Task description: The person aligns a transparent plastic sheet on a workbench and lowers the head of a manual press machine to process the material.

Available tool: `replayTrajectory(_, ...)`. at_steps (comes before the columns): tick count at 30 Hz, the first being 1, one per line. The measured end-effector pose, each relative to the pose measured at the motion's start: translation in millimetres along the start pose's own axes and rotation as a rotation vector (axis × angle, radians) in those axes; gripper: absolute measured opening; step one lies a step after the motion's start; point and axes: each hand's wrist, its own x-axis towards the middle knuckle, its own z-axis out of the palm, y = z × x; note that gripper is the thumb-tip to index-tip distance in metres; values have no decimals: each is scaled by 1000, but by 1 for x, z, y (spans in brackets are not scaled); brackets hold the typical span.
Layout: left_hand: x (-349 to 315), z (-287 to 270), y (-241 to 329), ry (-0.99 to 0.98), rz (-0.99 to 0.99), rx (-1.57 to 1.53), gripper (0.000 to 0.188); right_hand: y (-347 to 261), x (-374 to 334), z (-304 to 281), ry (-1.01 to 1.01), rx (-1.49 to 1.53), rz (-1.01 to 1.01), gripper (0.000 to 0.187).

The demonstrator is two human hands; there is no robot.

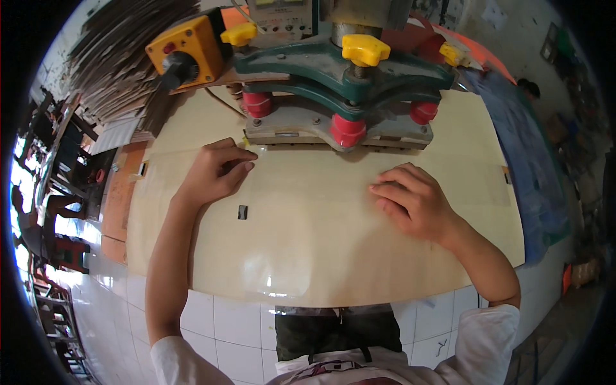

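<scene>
A large cream-coloured sheet (308,244) covers the work surface, glossy toward its near edge. My left hand (218,170) is low over its left part, fingers loosely curled, thumb and forefinger apart beside the left end of the metal press plate (289,133). Nothing shows between them. My right hand (414,200) rests at or just above the sheet on the right, fingers bent and thumb a little apart, with no held object visible. A small dark rectangular piece (242,212) lies on the sheet, nearer me than my left hand.
Above the plate is a green press head (308,67) with yellow knobs (366,50) and red knobs (348,130). A yellow control box (186,51) stands at the far left by stacked sheets (122,70). Blue plastic sheeting (523,147) hangs along the right side.
</scene>
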Motion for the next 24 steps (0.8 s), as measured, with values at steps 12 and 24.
replayTrajectory(12,-9,-44,9,-284,-58,168,33,-23,-2,-47,-197,-129,-122,21)
replayTrajectory(24,-191,-44,-1,692,-351,-162,18,-27,-179,-99,480,191,576,23)
